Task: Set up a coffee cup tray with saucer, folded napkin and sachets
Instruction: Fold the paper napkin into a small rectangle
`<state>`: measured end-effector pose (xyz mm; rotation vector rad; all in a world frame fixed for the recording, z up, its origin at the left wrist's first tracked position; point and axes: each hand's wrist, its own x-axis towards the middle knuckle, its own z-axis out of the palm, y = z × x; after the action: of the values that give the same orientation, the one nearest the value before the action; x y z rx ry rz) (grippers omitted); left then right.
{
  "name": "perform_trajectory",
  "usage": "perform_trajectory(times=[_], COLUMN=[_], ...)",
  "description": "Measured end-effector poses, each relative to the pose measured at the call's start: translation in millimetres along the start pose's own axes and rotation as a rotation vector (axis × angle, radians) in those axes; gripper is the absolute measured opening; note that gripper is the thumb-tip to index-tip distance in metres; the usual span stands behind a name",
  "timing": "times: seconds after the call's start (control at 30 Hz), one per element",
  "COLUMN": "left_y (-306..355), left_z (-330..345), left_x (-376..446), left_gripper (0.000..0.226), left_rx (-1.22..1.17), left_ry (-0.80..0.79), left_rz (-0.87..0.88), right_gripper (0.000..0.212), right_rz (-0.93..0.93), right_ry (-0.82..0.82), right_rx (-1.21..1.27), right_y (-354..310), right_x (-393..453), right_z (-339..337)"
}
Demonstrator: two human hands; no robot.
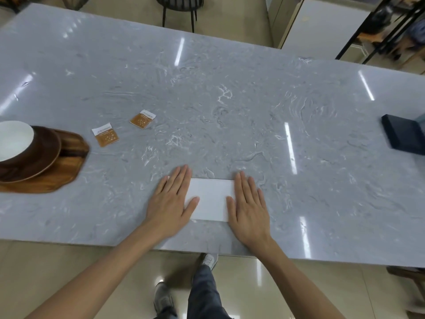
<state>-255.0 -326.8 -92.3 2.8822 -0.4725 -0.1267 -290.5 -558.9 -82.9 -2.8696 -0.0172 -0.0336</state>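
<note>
A white napkin [211, 199], folded into a rectangle, lies flat near the table's front edge. My left hand [171, 201] presses its left end with straight fingers. My right hand [248, 203] presses its right end the same way. At the far left a wooden tray [59, 173] carries a dark brown saucer [43, 155] with a white cup [13, 139] on it. Two brown and white sachets lie on the table beyond the tray: one sachet [105, 137] close to it, the other sachet [142, 119] farther right.
The grey marble table [230, 107] stretches wide around the napkin. A dark blue box [404, 134] sits at the right edge. A black chair [179, 8] stands beyond the far side. My legs and shoes show below the front edge.
</note>
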Motion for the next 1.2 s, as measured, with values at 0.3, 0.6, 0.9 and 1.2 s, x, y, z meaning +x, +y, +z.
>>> perform_trajectory(times=[0.3, 0.6, 0.9, 1.2], left_y=[-20, -23, 14, 13], left_z=[-28, -40, -31, -24], left_x=[-13, -39, -111, -124], left_gripper=[0.065, 0.066, 0.068, 0.076], left_rx=[-0.134, -0.129, -0.106, -0.101], left_ry=[0.018, -0.019, -0.121, -0.078], left_rz=[0.139, 0.107, 0.011, 0.069], right_gripper=[0.051, 0.043, 0.047, 0.060], right_rz=[0.203, 0.136, 0.237, -0.359], right_ry=[0.117, 0.096, 0.033, -0.003], right_rx=[0.210, 0.269, 0.245, 0.320], right_y=[12, 30, 14, 2], right_x=[-45, -27, 61, -88], right_z=[-19, -20, -25, 0])
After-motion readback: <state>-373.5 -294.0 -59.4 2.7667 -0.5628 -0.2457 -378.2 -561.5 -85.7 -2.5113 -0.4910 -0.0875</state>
